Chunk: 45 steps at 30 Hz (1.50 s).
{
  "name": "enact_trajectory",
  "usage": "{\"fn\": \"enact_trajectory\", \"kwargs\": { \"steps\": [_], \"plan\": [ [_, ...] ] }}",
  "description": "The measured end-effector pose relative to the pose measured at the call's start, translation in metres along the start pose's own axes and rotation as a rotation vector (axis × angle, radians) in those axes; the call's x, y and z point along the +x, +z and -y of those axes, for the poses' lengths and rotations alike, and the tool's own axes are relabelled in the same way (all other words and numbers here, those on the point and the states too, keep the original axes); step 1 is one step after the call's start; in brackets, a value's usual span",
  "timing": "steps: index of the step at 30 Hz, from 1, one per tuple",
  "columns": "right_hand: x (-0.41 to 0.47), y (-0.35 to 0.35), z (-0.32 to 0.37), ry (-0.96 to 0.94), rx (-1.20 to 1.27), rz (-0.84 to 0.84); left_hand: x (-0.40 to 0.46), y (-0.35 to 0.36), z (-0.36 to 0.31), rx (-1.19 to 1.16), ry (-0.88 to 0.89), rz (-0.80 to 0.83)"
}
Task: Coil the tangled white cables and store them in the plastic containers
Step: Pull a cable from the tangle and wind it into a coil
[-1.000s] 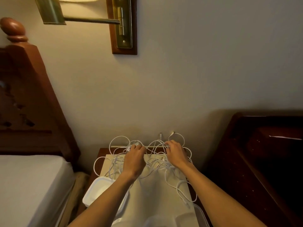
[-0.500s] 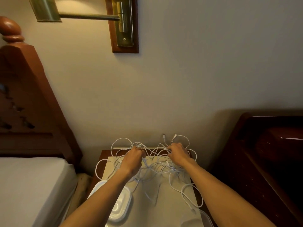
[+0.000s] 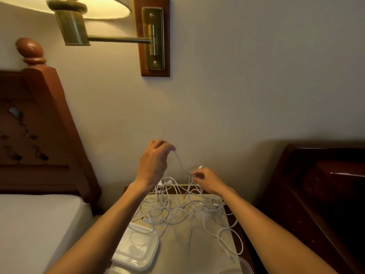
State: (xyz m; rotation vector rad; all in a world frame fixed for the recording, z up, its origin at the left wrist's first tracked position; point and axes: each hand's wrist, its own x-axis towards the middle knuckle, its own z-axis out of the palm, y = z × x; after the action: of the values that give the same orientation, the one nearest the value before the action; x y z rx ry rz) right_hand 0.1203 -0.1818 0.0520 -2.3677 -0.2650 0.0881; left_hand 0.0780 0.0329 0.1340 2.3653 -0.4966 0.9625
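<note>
A heap of tangled white cables (image 3: 177,206) lies on the desk (image 3: 197,254), spread over its far half toward the wall (image 3: 237,95), with one loop trailing down near the desk's right edge. The left hand (image 3: 153,165) is raised above the heap, its fingers curled and pinching one strand (image 3: 178,160) between thumb and fingertips. That strand runs down and to the right to the right hand (image 3: 207,179), which hovers just above the far side of the heap and pinches the same strand near a plug end that sticks up beside its fingers. Both hands are thus grasping cable, the left higher than the right.

A clear plastic container (image 3: 136,250) with a lid sits on the near left part of the desk, just in front of the heap; a few cable loops lie touching its far edge. The rim of a second container (image 3: 245,264) shows at the near right corner of the desk.

Left of the desk stand a bed (image 3: 29,224) and a wooden headboard (image 3: 35,125). A brass wall lamp (image 3: 154,38) hangs on the wall above the desk. Dark wooden furniture (image 3: 316,194) stands to the right.
</note>
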Motion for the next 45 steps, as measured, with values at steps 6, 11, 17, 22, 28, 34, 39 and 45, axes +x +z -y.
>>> {"fn": "enact_trajectory", "kwargs": {
  "steps": [6,11,17,22,28,34,39,45],
  "plan": [
    [-0.006,0.004,-0.022,0.145,-0.192,0.047,-0.028,0.005,0.02,-0.053,-0.139,0.083],
    [-0.007,0.007,-0.033,0.176,-0.121,-0.134,-0.057,0.023,0.044,0.003,-0.286,0.452],
    [-0.027,0.011,-0.029,0.053,-0.226,0.114,-0.103,0.038,0.005,-0.014,-0.069,0.492],
    [-0.044,0.038,-0.052,-0.052,-0.479,0.204,-0.151,0.071,-0.02,-0.054,-0.09,0.816],
    [-0.048,0.037,-0.054,-0.023,-0.317,0.075,-0.154,0.091,-0.027,-0.171,-0.055,0.672],
    [-0.088,0.011,-0.003,0.021,0.531,0.032,-0.065,0.043,-0.035,-0.277,-0.117,0.185],
    [-0.09,-0.012,0.027,-0.115,0.576,-0.072,0.017,-0.012,-0.051,-0.372,-0.033,0.023],
    [-0.064,-0.042,0.061,-0.167,0.258,-0.225,0.078,-0.092,-0.095,-0.414,0.131,-0.168]
  ]
}}
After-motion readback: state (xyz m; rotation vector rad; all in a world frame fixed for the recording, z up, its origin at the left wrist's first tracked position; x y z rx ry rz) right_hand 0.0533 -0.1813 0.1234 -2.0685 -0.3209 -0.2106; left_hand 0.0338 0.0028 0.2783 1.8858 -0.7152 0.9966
